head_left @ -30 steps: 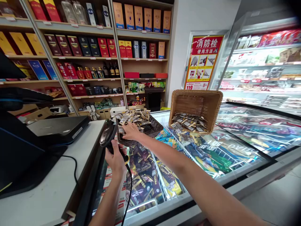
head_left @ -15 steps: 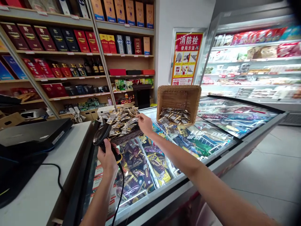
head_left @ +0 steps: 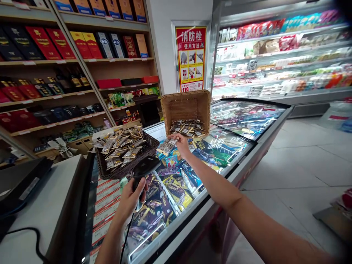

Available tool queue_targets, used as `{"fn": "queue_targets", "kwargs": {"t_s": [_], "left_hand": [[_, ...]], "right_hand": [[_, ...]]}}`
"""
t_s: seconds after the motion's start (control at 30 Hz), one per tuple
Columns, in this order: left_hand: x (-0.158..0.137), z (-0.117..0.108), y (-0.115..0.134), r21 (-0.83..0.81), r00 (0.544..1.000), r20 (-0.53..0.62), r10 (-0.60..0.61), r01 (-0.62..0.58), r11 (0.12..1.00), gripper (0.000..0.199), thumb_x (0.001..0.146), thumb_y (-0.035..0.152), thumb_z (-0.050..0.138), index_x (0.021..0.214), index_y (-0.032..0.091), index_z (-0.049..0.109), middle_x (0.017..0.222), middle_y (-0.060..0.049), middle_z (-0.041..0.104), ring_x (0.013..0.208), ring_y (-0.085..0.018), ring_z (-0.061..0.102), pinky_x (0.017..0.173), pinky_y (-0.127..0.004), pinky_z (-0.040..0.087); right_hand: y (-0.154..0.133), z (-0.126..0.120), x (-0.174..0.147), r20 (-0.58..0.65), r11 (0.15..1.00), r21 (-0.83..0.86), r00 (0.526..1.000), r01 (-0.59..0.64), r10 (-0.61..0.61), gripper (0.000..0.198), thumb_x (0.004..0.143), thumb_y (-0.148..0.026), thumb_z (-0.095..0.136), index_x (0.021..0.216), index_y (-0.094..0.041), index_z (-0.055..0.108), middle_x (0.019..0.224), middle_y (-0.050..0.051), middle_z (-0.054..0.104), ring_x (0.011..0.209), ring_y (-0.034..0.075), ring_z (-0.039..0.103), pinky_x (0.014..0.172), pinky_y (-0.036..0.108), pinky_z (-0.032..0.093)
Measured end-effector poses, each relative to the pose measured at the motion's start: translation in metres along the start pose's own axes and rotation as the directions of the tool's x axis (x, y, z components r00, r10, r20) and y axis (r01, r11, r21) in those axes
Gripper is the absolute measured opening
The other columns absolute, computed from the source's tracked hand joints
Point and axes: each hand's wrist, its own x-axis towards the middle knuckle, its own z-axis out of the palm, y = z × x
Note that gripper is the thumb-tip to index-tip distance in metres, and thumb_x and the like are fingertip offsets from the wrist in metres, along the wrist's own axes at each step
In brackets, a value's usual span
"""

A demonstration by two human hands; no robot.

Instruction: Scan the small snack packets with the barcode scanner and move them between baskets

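Note:
My left hand [head_left: 129,200] is wrapped round the handle of a black barcode scanner [head_left: 145,165], its head pointing forward and right. Between the pinched fingers of my right hand [head_left: 182,145] is a small clear-and-brown snack packet [head_left: 166,146]. That packet is just in front of a tan woven basket [head_left: 185,106], tipped toward me with several similar packets [head_left: 187,126] lying low inside it. Left of it, a dark brown woven basket [head_left: 150,146] is heaped with the same kind of packets [head_left: 121,145]. Both baskets rest on the freezer's glass top.
Beneath the glass of the chest freezer [head_left: 228,172] lie bagged frozen goods and wire dividers. A white counter [head_left: 59,183] with a black device stands at the left. Shelves of boxes [head_left: 110,62] line the back; a lit refrigerated display [head_left: 275,66] is at the right. The scanner's cable hangs down.
My right hand has moved from the dark basket to the tan one with a packet. The scanner has swung to point further right. The view has turned right.

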Motion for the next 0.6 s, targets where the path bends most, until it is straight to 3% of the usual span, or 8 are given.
{"fn": "queue_targets", "kwargs": {"t_s": [0.23,0.6], "left_hand": [[0.0009,0.0034,-0.0020,-0.046,0.999,-0.051,0.002,-0.004,0.999,0.056,0.084,0.074,0.070,0.076,0.019,0.059,0.053,0.003,0.052,0.044,-0.010,0.045,0.044,-0.021,0.035],[0.0060,-0.0041,-0.0103,-0.010,0.999,-0.004,-0.045,0.045,0.999,0.057,0.081,0.076,0.070,0.075,0.020,0.059,0.048,0.001,0.054,0.041,-0.012,0.045,0.041,-0.024,0.033]], "right_hand": [[0.0002,-0.0052,0.0018,0.058,0.995,0.006,0.994,0.097,-0.097,0.010,0.073,-0.018,0.051,0.078,-0.026,0.054,0.106,0.004,0.077,0.116,0.027,0.067,0.101,0.042,0.048],[-0.0004,-0.0023,0.0016,0.003,1.000,-0.001,1.000,0.029,-0.029,0.015,0.065,-0.017,0.049,0.076,-0.025,0.055,0.104,0.004,0.078,0.115,0.026,0.068,0.104,0.042,0.046]]}}
